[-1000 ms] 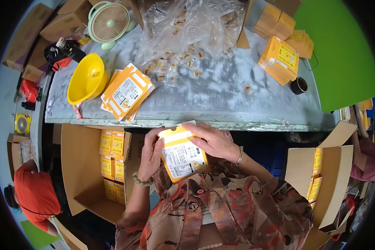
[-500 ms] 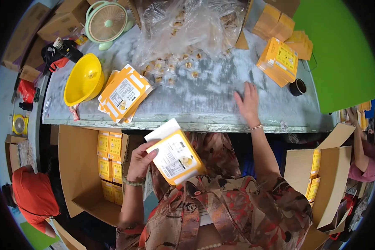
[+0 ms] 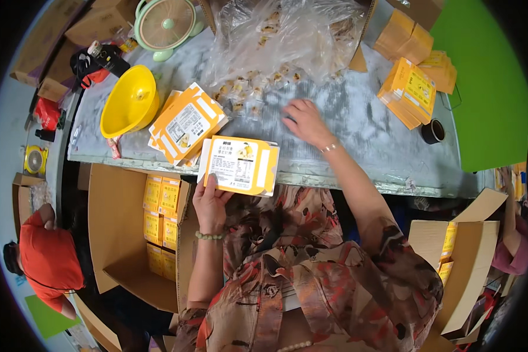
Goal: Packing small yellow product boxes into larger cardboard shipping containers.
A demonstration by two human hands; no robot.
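Note:
My left hand (image 3: 212, 205) is closed on the near left corner of a flat yellow-and-white carton (image 3: 232, 163), thumb on its printed face. The carton overlaps the table's front edge, its printed panel facing up. My right hand (image 3: 306, 122) is over the tabletop, fingers pointing left and slightly bent, with a gap at the thumb; I see nothing in it. Small clear-wrapped pieces (image 3: 239, 89) with brown-yellow contents lie just beyond and left of its fingertips. A stack of similar flat cartons (image 3: 188, 124) rests left of the held one.
A yellow bowl (image 3: 130, 102) and green fan (image 3: 165, 24) stand at the left. Clear plastic sheeting (image 3: 281, 38) spills from a box at the back. Carton stacks (image 3: 409, 92) and a dark cup (image 3: 433, 131) are at the right. Open boxes (image 3: 120, 226) hold yellow packs below. Other people work at both sides.
My left hand has raised the carton from near my lap to the table edge and turned it. My right hand has moved left toward the wrapped pieces, its fingers more bent.

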